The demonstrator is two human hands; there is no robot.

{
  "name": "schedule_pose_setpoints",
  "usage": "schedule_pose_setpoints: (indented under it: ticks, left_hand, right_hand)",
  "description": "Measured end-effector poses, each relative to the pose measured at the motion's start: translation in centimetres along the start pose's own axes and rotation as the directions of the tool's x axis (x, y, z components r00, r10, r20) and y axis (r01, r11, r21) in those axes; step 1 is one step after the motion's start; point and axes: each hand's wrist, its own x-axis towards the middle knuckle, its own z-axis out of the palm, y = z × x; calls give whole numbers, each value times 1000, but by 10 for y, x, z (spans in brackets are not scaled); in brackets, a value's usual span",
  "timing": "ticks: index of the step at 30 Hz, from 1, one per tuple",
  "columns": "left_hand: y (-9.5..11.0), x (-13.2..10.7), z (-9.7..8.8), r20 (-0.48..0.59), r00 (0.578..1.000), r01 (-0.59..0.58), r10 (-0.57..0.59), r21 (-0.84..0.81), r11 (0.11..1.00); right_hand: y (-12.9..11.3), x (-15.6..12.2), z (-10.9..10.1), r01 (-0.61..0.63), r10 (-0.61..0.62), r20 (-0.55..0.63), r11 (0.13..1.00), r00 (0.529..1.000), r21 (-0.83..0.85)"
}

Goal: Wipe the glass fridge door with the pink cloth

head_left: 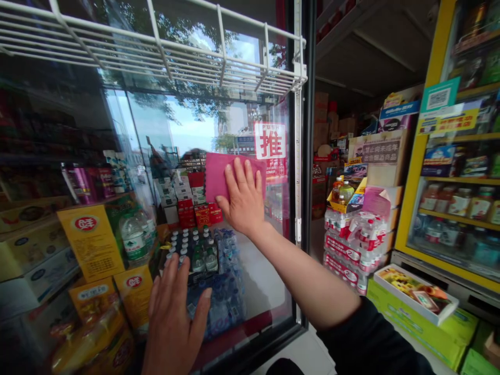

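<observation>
My right hand (244, 198) lies flat with spread fingers on a pink cloth (215, 174), pressing it against the glass door (269, 260). A red and white "PUSH" sticker (270, 140) is just above and right of the cloth. Lower down and to the left, my left hand (174, 317) is open, its fingers stretched and the thumb apart. Nothing shows in it; whether it touches the glass I cannot tell. Bottles, boxes and trees appear in or through the glass around both hands.
A white wire rack (164, 47) crosses the top of the door. The dark door frame (308, 172) runs upright at its right. Beyond stand shrink-wrapped bottle packs (346, 255), a green carton (417, 323) bearing an open box (416, 294), and a yellow-framed display cabinet (414, 172).
</observation>
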Motion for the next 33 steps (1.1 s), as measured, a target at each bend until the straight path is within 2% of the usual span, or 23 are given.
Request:
schedule_pose_setpoints:
  ticks: [4, 7, 12, 17, 21, 24, 29, 33]
  left_hand:
    - [1, 9, -2, -11, 1000, 3, -3, 41, 999]
    - [1, 20, -5, -29, 999, -19, 21, 69, 997]
    - [-4, 33, -12, -37, 999, -21, 24, 91, 996]
    - [-6, 28, -18, -54, 998, -22, 28, 105, 994]
    - [-9, 20, -22, -67, 997, -19, 27, 113, 993]
    - [-14, 16, -25, -90, 996, 3, 8, 116, 993]
    - [-26, 9, -31, -116, 993, 39, -27, 103, 994]
    - [-33, 2, -34, -132, 990, 69, -56, 92, 993]
  right_hand:
    - [-23, -12, -3, 173, -175, 46, 984, 983, 48]
    - [-20, -33, -2, 290, -293, 54, 955, 955, 63]
    - [19, -77, 2, 375, -378, 75, 925, 923, 54]
    - [72, -103, 0, 288, -287, 79, 957, 955, -13]
    - [104, -92, -3, 177, -174, 42, 981, 984, -79]
    - [110, -70, -2, 81, -84, -21, 992, 996, -101]
    - [87, -36, 2, -5, -3, -88, 996, 996, -90]
    - [53, -16, 4, 18, -24, -63, 996, 998, -84]
